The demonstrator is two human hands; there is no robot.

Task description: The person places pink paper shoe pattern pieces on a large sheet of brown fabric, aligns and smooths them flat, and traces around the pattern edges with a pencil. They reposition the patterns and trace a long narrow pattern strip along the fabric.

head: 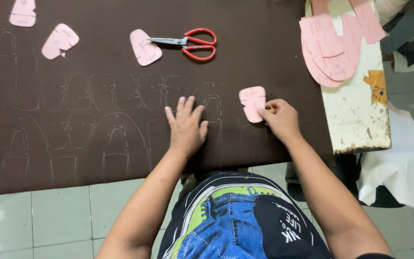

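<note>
The fingers of the right hand [280, 118] curl loosely, and their tips press the lower right edge of a small pink paper pattern piece [253, 103], pinning it flat to the dark brown sheet [97, 62]. Whether a pen or chalk sits inside that curl cannot be told. The pattern piece lies at about ten o'clock from the right hand, touching the fingertips.

The left hand [186, 127] lies palm down with its fingers spread and flat on the brown sheet, just beside the pattern piece and at nine o'clock from the right hand, apart from it. Beneath and around the left hand run faint chalk outlines [116, 139] of shoe-part shapes, drawn in rows across the sheet.

At twelve o'clock from the left hand, well apart, lie red-handled scissors [188, 43], their blades pointing toward nine o'clock and the tips resting over another pink cutout [144, 48]. Two more pink cutouts [59, 41] sit at about ten o'clock, near the sheet's far edge.

At two o'clock from the right hand, a stack of larger pink patterns [331, 52] rests on a worn white table [355, 115]. Pale floor tiles [58, 216] show at seven o'clock.
</note>
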